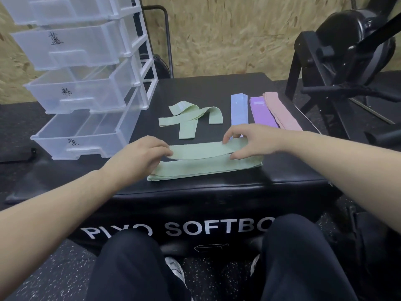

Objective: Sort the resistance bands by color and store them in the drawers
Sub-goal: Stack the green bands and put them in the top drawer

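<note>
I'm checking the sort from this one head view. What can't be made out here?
- Drawer labels: handwritten marks too small and blurred to read.
- Near end of the blue band stack: hidden behind the right hand.
- Top drawer: cut off by the frame's upper edge.

On the black plyo box (282, 170), the left hand (138, 158) and right hand (249, 142) pinched opposite ends of a green band (199, 152) above the green stack (204, 169). Behind lay loose green bands (188, 118); blue (238, 110), purple (261, 114) and pink (282, 111) stacks lay rightward, the clear drawers (82, 92) leftward.
</note>
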